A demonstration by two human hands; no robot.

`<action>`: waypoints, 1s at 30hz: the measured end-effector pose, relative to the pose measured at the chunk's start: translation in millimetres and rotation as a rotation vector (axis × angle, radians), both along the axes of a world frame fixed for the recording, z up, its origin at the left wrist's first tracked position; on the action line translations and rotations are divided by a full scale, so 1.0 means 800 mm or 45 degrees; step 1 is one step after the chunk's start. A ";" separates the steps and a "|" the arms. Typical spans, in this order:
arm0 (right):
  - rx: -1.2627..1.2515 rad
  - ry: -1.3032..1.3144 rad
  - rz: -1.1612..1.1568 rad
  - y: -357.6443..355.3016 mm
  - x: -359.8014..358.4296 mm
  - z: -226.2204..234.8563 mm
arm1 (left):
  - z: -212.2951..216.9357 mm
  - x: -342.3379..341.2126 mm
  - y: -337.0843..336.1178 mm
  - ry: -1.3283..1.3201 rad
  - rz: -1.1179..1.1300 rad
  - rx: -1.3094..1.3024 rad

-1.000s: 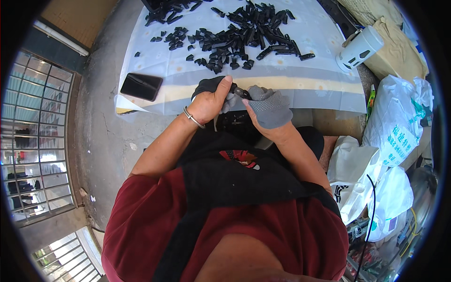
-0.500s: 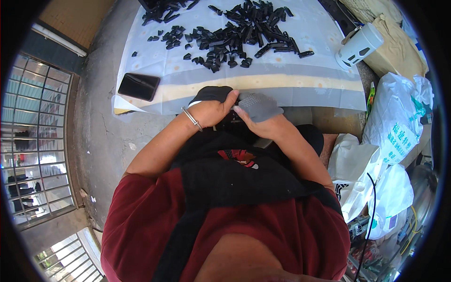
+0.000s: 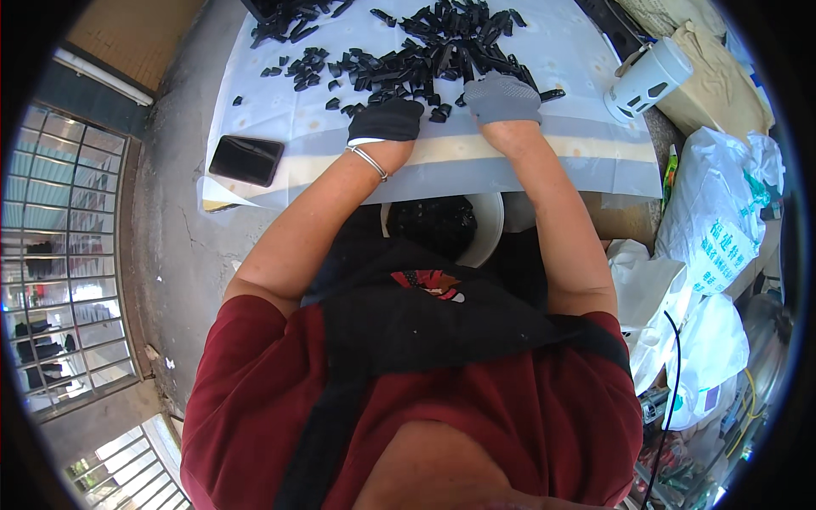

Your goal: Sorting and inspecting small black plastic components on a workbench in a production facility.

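Note:
Over the table's near half, my left hand [image 3: 387,121], in a black glove with a bangle at the wrist, reaches to the near edge of a spread of small black plastic pieces [image 3: 382,72]. To its right, my right hand [image 3: 503,100], in a grey dotted glove, is at longer black plastic pieces [image 3: 446,58]. Both hands show their backs. The fingers and anything in them are hidden. Between my forearms, below the table edge, stands a pale bucket [image 3: 490,225] with black pieces [image 3: 429,223] in it.
A patterned cloth [image 3: 297,187] covers the table. A dark phone [image 3: 246,160] lies at its left, a white tumbler [image 3: 650,79] stands at its right edge. White plastic bags [image 3: 710,212] pile up beside the table. A barred window [image 3: 64,255] is at far left.
Both hands have moved away from my lap, forward onto the table, and are farther apart. The bucket, which they mostly hid before, now shows.

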State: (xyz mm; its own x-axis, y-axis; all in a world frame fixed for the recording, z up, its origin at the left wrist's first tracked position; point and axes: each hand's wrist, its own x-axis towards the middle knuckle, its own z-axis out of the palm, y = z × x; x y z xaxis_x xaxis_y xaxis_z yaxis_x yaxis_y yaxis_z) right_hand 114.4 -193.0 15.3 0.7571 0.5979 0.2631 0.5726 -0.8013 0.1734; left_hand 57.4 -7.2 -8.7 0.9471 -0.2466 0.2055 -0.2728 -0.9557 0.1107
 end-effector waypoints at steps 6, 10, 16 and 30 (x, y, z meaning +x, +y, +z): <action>0.173 -0.147 0.039 -0.004 0.014 -0.028 | -0.007 -0.001 0.008 -0.195 -0.073 -0.165; 0.052 -0.052 -0.061 0.009 -0.009 0.015 | 0.010 -0.015 0.014 -0.053 0.052 -0.159; 0.125 -0.199 0.051 -0.001 -0.028 -0.003 | 0.027 -0.039 0.024 0.542 0.154 -0.349; 0.837 0.369 0.292 0.028 -0.121 -0.008 | 0.017 -0.081 0.003 0.720 0.188 -1.110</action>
State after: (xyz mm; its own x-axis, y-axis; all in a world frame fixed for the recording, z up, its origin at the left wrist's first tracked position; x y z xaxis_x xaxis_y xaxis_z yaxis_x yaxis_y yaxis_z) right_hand 18.0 -170.3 9.3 0.7260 0.5374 0.4291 0.6872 -0.5430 -0.4826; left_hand -7.2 -5.1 4.6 0.9691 -0.0998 -0.2255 0.1463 -0.5035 0.8515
